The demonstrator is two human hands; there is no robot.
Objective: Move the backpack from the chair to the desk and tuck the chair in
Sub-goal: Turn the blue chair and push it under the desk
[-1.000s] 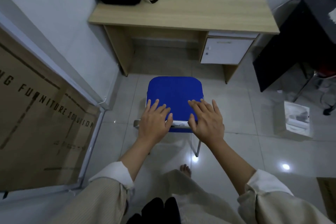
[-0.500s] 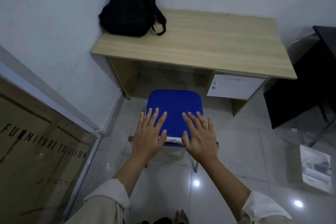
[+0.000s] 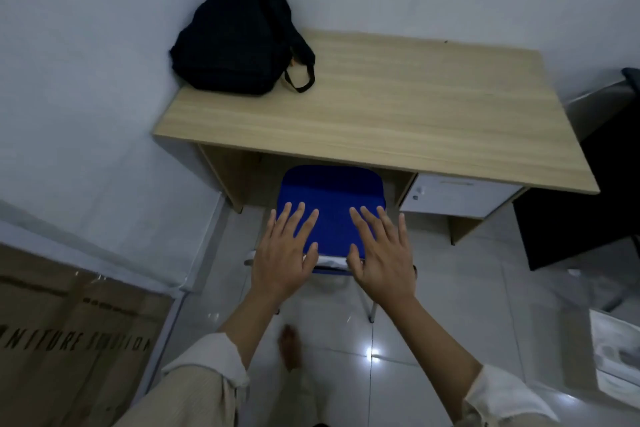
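A dark backpack lies on the far left corner of the wooden desk, leaning against the wall, one strap looped onto the desktop. The chair with a blue seat stands at the desk's leg opening, its far edge just under the desktop. My left hand and my right hand rest flat, fingers spread, on the near edge of the seat, palms over its rim. Neither hand grips anything that I can see.
A white drawer unit sits under the desk's right side. A black chair or cabinet stands to the right. A large cardboard box leans at the left. A grey box lies on the tiled floor. My bare foot is below.
The chair has slid forward from the open floor to the desk's opening, pushed by both hands. I have stepped closer, so the desk and backpack appear larger and lower in view.
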